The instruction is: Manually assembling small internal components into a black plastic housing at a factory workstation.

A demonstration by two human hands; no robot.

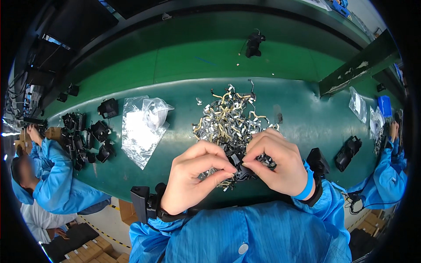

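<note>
My left hand (196,175) and my right hand (280,165) meet low over the front of a pile of short cables (228,116), grey, black and yellowish with small white connectors. On each hand, thumb and forefinger are pinched together, and the two pinches are a short way apart. A dark piece (239,165) shows between and behind the fingertips; its kind cannot be made out. Whatever the fingertips hold is too small to name. A blue band (305,186) circles my right wrist.
Clear plastic bags (144,127) lie left of the pile, with several black plastic housings (98,131) beyond them. Another black housing (348,153) lies at right. A dark post (359,70) stands at the back right. Co-workers in blue sit at left (55,171) and right (386,175).
</note>
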